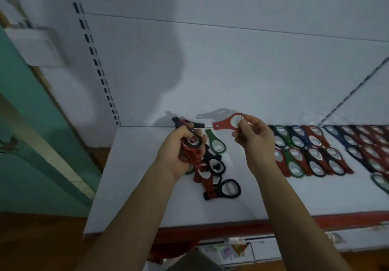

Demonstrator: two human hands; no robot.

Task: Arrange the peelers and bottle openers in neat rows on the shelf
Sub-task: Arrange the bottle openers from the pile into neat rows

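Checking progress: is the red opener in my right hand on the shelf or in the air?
In the air: the right hand pinches the red opener by its ring, above the shelf.

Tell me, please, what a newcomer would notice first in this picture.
First, the right hand, mid-frame, pinching a red bottle opener above the white shelf. Beside it, the left hand grips a bundle of openers over a loose pile. To the right, coloured openers lie in neat rows.
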